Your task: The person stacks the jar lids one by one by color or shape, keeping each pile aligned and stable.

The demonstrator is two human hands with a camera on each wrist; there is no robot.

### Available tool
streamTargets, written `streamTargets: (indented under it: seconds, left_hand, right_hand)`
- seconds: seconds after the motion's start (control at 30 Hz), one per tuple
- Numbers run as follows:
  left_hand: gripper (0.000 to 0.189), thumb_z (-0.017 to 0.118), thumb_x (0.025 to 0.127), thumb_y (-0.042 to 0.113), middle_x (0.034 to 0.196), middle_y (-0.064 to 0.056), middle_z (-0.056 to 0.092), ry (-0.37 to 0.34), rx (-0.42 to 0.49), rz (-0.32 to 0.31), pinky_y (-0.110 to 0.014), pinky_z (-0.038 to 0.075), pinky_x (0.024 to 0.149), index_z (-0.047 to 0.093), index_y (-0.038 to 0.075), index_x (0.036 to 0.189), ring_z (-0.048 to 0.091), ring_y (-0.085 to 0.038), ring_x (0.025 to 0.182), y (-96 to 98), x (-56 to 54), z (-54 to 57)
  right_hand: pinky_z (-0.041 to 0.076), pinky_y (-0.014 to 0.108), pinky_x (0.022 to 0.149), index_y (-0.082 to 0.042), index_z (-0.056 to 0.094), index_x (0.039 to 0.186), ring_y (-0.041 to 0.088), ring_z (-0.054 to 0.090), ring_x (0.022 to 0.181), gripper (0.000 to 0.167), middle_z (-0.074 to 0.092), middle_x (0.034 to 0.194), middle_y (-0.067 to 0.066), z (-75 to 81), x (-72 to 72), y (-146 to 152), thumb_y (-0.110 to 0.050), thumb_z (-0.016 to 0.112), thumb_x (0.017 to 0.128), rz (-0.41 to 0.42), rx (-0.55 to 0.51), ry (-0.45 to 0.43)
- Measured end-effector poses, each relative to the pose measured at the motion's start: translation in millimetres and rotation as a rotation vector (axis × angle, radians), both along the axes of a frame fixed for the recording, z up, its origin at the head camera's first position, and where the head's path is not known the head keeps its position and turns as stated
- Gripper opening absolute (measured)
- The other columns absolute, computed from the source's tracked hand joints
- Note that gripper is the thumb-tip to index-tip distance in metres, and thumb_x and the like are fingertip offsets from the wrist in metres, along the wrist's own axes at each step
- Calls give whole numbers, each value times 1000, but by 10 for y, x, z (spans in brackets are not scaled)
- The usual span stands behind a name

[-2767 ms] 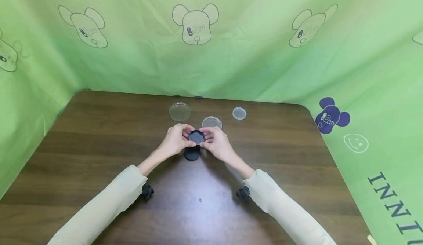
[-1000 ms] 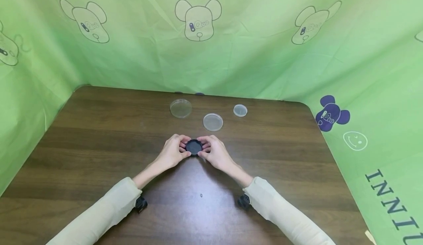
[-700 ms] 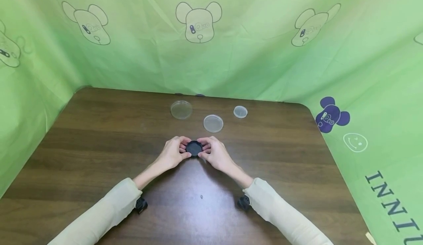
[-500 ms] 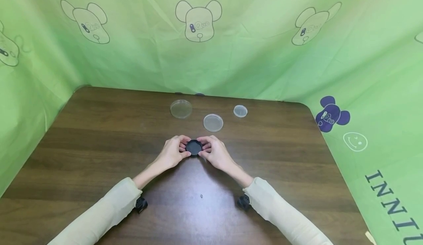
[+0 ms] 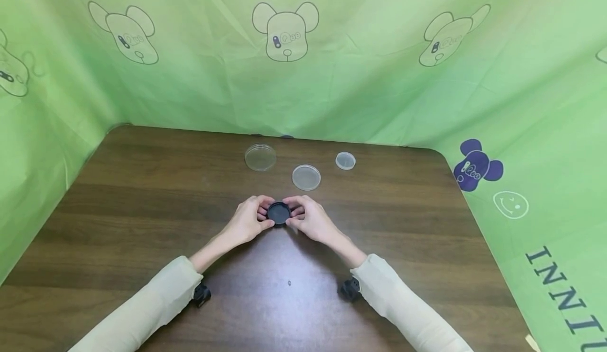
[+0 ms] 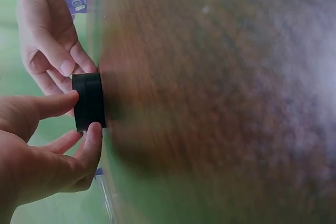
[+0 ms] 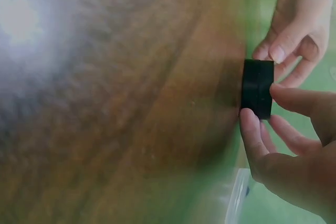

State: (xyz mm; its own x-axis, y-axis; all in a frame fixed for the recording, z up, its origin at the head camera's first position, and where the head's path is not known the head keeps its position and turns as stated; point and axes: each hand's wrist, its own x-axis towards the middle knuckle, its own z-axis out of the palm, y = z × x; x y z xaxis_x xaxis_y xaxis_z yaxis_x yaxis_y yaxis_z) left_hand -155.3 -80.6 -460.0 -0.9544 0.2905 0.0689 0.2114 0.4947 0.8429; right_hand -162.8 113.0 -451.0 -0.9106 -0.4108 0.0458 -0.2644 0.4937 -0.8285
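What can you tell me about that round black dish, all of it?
The round black dish is short, with a raised rim around a sunken, flat top. It looks like plastic. A faint seam along its side suggests two stacked pieces. It faces up, seemingly resting on the wooden table, with the left hand and right hand pinching its opposite sides.

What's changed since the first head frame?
Left hand and right hand brought the upper black disc down, toward the person, onto the lower black disc. Neither hand let go. Large clear dish, medium clear dish and small clear dish stayed put.
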Motion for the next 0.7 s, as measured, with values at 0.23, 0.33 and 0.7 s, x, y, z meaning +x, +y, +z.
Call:
streamTargets:
  seconds: [0.23,0.33,0.7]
  left_hand:
    - [50,78,75,-3,106,-18,58,14,-41,-20,-32,54,80,58,-7,121,60,-26,92,-85,-13,17]
    - [51,78,76,1,109,-19,58,35,-77,-35,-35,53,82,58,-6,122,57,-28,95,-173,-70,44]
    - [53,73,84,9,122,-25,51,-71,-47,45,-44,47,91,52,-6,130,50,-37,107,-463,-459,90]
  right_hand:
    - [54,29,79,3,59,122,27,65,90,42,59,111,19,9,-29,49,4,70,82,30,23,-6]
    - [54,28,78,3,61,121,26,65,89,39,60,111,18,23,-76,33,1,69,84,19,29,8]
    - [54,33,81,5,60,121,30,65,93,35,61,115,22,103,-447,-131,1,66,86,48,51,21]
